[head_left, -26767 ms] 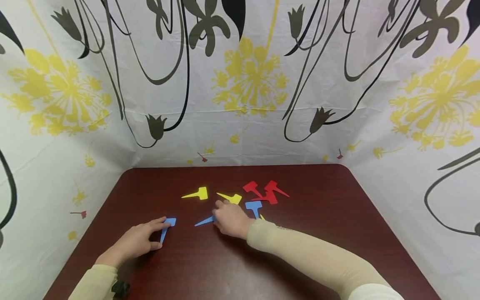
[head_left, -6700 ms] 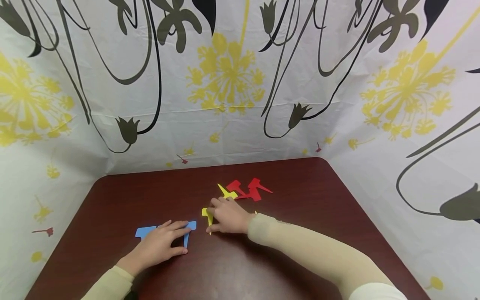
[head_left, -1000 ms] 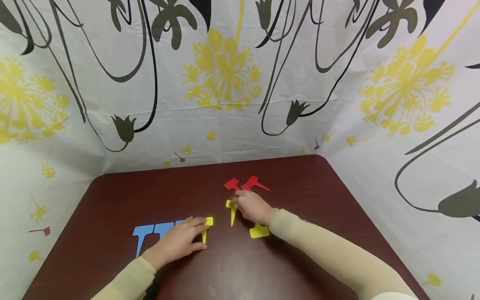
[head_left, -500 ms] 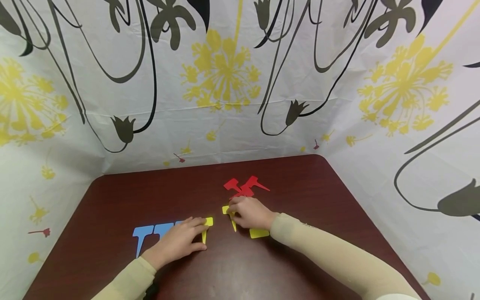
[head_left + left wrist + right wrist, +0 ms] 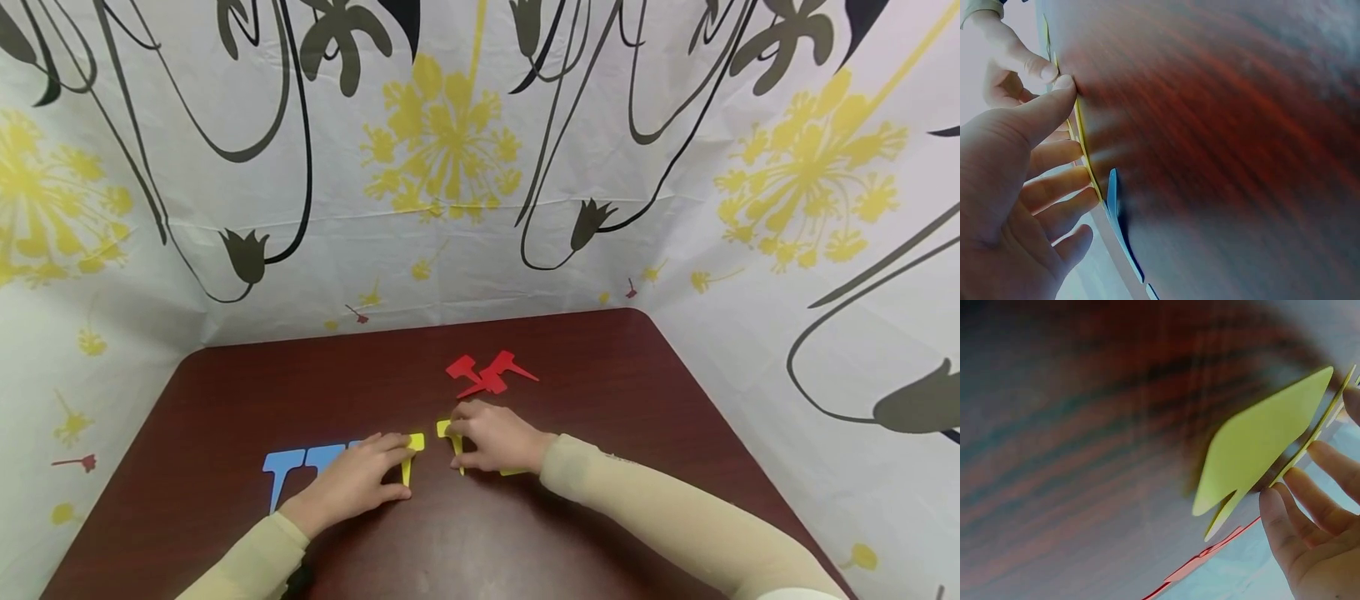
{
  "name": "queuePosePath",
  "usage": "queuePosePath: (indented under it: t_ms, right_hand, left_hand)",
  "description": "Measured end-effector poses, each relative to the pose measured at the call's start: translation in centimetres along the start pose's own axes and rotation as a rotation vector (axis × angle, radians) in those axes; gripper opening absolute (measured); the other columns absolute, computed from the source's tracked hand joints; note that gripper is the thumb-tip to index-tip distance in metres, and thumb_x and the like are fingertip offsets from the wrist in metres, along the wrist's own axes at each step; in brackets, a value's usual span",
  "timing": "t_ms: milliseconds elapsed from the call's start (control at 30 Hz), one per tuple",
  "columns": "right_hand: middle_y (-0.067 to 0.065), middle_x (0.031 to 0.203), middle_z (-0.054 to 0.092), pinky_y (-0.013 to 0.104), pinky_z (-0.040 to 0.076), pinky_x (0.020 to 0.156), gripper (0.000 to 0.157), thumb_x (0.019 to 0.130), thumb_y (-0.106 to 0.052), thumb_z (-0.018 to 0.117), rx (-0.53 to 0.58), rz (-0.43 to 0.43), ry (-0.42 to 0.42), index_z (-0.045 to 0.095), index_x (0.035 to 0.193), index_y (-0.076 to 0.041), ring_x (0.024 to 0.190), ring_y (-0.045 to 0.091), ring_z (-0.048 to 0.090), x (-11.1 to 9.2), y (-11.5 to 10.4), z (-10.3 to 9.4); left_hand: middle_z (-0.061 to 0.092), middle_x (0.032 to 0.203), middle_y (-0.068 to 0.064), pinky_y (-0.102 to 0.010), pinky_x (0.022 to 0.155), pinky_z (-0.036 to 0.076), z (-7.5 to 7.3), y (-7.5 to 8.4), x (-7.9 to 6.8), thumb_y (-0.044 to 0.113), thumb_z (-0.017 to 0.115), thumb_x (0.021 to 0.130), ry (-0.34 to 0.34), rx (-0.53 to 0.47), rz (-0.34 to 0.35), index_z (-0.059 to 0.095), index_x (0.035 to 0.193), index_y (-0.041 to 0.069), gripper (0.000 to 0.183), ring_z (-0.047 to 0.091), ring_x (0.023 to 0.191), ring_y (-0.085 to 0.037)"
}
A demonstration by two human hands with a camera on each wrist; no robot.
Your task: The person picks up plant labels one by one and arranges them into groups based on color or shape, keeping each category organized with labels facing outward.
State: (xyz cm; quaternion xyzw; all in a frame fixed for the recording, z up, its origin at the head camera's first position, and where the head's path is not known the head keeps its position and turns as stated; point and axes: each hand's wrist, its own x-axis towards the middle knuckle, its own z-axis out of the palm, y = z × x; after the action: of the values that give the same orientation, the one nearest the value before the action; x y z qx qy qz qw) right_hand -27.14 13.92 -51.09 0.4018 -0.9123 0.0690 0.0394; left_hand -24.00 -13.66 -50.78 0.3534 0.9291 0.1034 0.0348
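Beneath my left hand (image 5: 356,479) lies a yellow T-shaped plant label (image 5: 417,442); straight fingers rest on its head and the thumb touches near its stem's tip. My right hand (image 5: 497,437) holds a second yellow label (image 5: 444,428) between thumb and fingers, stem toward me, a small gap right of the first. A third yellow label (image 5: 1260,437) lies by the right wrist, mostly hidden in the head view. Left of these, blue labels (image 5: 285,461) stand in a row with heads side by side; the left hand partly covers them.
Three red labels (image 5: 491,382) lie overlapping beyond the right hand. Everything rests on a dark red-brown table (image 5: 450,550) with rounded far corners. A white cloth (image 5: 450,275) printed with flowers hangs behind and along both sides.
My right hand has drawn its yellow label left and toward me, away from the red labels, closer to the left hand. The left hand has stayed in place.
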Motion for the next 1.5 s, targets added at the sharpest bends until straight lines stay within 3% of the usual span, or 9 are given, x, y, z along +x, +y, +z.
queuePosePath:
  t_ms: [300,667,1500]
  right_hand:
    - [0.001,0.123,0.060,0.027,0.054,0.086,0.056,0.085,-0.057,0.075,-0.003,-0.025,-0.004,0.072,0.124,-0.018,0.107,0.013,0.057,-0.1,-1.1,0.0]
    - [0.001,0.122,0.061,0.030,0.055,0.086,0.059,0.084,-0.061,0.074,-0.046,-0.058,0.028,0.072,0.123,-0.017,0.105,0.014,0.060,-0.1,-1.4,0.4]
    - [0.004,0.125,0.063,0.038,0.054,0.091,0.061,0.085,-0.062,0.072,-0.075,-0.030,0.010,0.071,0.127,-0.017,0.108,0.017,0.062,-0.1,-1.8,-0.1]
  left_hand:
    - [0.057,0.141,-0.007,-0.052,0.108,0.042,-0.2,0.0,-0.1,0.050,0.076,0.087,-0.006,0.001,0.003,0.067,0.134,0.014,0.059,0.054,0.130,-0.028]
    - [0.056,0.142,-0.007,-0.055,0.104,0.045,-0.1,0.2,-0.1,0.052,0.075,0.087,-0.050,0.004,-0.022,0.065,0.136,0.015,0.062,0.053,0.130,-0.032]
    - [0.056,0.142,-0.007,-0.051,0.107,0.043,-0.2,0.1,0.1,0.051,0.075,0.088,-0.027,0.039,-0.002,0.065,0.136,0.015,0.061,0.053,0.131,-0.029]
